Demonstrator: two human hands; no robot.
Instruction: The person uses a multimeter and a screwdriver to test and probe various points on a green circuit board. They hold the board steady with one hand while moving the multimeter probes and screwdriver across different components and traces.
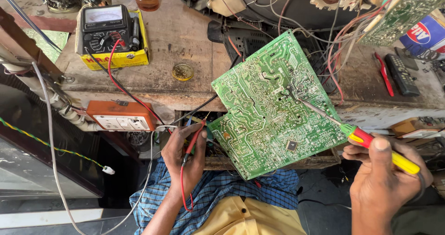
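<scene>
A large green circuit board (269, 105) lies tilted, solder side up, over the front edge of the workbench. My left hand (183, 154) grips a red meter probe (194, 140) at the board's lower left edge; its red lead loops down below my wrist. My right hand (382, 175) holds a screwdriver (371, 140) with a red, yellow and green handle. Its thin metal shaft reaches up and left, and its tip rests on the board near the centre.
An analog multimeter (106, 29) in a yellow box sits at the back left, red and black leads running from it. An orange switch box (120, 117) hangs on the bench front. A television chassis (278, 3), loose wires, a second board (401, 15) and a remote (401, 73) crowd the back right.
</scene>
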